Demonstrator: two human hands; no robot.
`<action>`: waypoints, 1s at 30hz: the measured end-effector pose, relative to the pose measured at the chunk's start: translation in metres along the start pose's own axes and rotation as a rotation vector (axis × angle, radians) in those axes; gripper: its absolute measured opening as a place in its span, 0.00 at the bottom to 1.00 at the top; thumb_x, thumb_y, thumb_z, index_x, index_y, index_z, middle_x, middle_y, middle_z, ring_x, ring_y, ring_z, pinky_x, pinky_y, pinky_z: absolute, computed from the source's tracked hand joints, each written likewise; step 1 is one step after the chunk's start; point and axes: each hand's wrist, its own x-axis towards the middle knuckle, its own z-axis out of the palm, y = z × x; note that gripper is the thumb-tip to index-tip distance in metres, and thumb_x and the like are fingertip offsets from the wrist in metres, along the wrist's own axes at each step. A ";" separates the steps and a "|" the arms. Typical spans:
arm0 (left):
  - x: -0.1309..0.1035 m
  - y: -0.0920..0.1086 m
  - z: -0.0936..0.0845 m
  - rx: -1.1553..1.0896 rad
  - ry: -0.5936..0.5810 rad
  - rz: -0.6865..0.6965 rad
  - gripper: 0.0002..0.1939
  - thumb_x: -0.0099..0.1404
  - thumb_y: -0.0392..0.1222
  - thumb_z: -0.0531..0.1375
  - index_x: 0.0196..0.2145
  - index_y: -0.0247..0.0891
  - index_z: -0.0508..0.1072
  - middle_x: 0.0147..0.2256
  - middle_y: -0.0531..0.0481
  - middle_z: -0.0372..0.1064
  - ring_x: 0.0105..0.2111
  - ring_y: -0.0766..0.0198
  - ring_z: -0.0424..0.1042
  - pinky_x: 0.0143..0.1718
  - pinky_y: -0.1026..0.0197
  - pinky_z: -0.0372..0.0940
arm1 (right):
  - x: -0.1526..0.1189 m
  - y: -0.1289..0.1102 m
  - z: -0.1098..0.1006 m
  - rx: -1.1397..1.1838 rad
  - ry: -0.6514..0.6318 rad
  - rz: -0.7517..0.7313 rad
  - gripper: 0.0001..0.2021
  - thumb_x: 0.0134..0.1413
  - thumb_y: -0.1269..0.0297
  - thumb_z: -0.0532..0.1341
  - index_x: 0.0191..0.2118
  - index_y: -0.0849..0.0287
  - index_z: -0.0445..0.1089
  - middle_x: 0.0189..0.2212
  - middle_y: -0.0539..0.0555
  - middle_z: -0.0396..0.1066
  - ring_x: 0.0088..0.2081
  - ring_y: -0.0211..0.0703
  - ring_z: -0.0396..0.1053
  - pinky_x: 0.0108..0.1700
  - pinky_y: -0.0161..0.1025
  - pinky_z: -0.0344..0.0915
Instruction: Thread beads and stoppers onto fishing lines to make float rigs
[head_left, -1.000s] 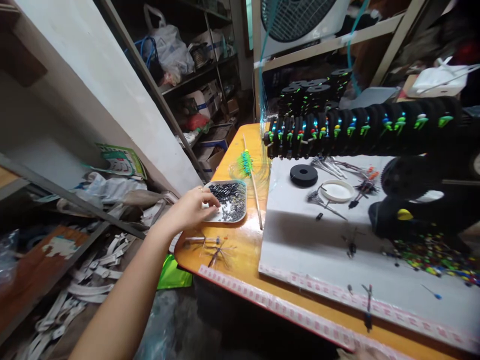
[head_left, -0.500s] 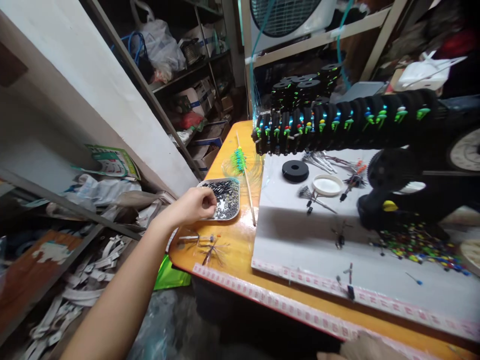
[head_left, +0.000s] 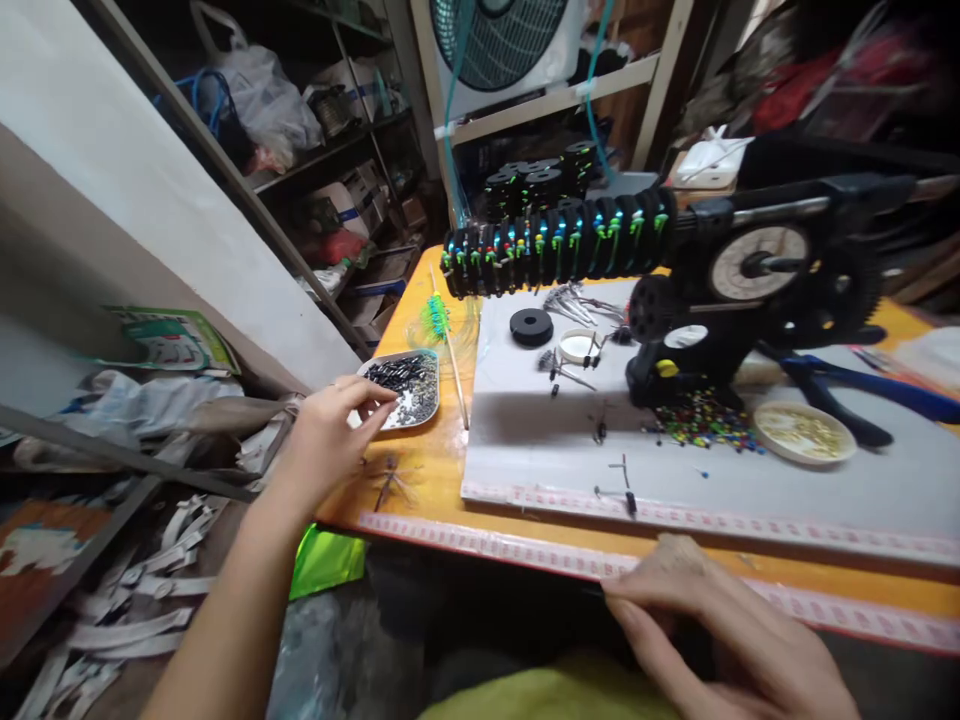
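Observation:
My left hand (head_left: 336,425) is at the near left edge of a small white tray (head_left: 437,388), thumb and fingertips closed in a pinch. Short black tubes (head_left: 401,372) and small grey beads (head_left: 420,402) fill the tray. Anything between those fingertips is too small to make out. Over the table's front edge, my right hand (head_left: 727,625) has its thumb and forefinger pressed together. A dark speck shows at its tips, but I cannot tell what it is. Small wire pieces with black ends (head_left: 628,495) lie on the white board (head_left: 540,450) beyond it.
A black machine (head_left: 750,250) carries a row of black spools (head_left: 555,245) strung with green bits. Colourful beads (head_left: 701,418), a round dish (head_left: 806,432) and blue-handled pliers (head_left: 877,385) lie near its base. A stick (head_left: 456,375) rests beside the tray. Measuring tape (head_left: 480,540) runs along the front edge.
The view has swung to the right. My left hand has drawn back a little from the tray's contents, and my right hand has come up into view at the bottom.

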 end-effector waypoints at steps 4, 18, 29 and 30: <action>-0.055 0.081 0.039 -0.775 0.186 -0.050 0.08 0.62 0.32 0.66 0.35 0.46 0.80 0.31 0.53 0.74 0.33 0.63 0.72 0.36 0.61 0.66 | 0.000 -0.005 0.001 0.172 0.024 0.128 0.08 0.59 0.76 0.59 0.36 0.55 0.68 0.27 0.48 0.72 0.29 0.37 0.73 0.30 0.32 0.70; -0.118 0.151 0.126 -2.109 -0.045 -0.762 0.13 0.51 0.47 0.74 0.24 0.37 0.78 0.25 0.56 0.64 0.21 0.76 0.62 0.23 0.69 0.54 | -0.007 -0.028 -0.002 0.272 -0.143 0.256 0.10 0.52 0.80 0.57 0.30 0.55 0.63 0.26 0.48 0.71 0.26 0.35 0.72 0.26 0.30 0.68; -0.122 0.153 0.127 -2.037 -0.042 -0.767 0.15 0.50 0.49 0.74 0.23 0.37 0.76 0.25 0.55 0.63 0.20 0.75 0.59 0.22 0.67 0.51 | -0.005 -0.031 -0.007 0.206 -0.184 0.274 0.10 0.49 0.80 0.57 0.28 0.56 0.63 0.25 0.46 0.70 0.24 0.32 0.69 0.25 0.28 0.64; -0.122 0.154 0.127 -2.042 -0.042 -0.765 0.14 0.51 0.49 0.74 0.23 0.37 0.76 0.25 0.55 0.63 0.19 0.75 0.59 0.22 0.67 0.51 | -0.005 -0.032 -0.008 0.201 -0.188 0.271 0.10 0.49 0.80 0.57 0.28 0.56 0.64 0.25 0.46 0.70 0.24 0.32 0.69 0.25 0.28 0.64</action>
